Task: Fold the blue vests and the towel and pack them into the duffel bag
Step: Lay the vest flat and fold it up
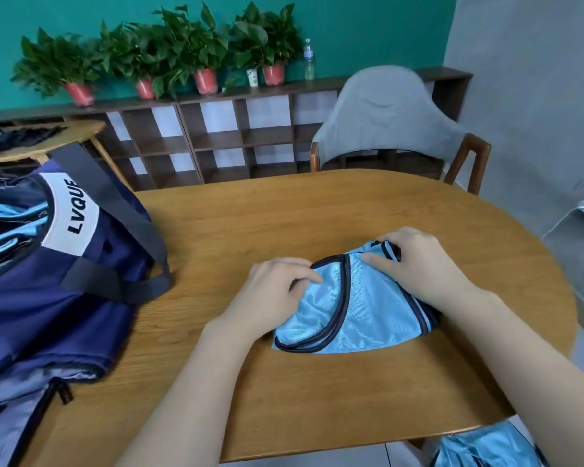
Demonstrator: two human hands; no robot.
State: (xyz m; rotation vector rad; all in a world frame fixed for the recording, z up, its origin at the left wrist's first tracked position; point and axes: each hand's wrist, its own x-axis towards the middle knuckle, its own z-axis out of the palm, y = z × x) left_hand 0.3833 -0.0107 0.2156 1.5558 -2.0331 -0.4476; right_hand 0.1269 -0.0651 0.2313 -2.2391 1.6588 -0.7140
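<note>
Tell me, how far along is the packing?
Partly done. The duffel bag on the left already shows light blue fabric inside its open top. In hand: both the left hand and right hand grip a folded blue vest on the table. Left: more blue fabric waits below the table's near edge. No towel is visible.
</note>
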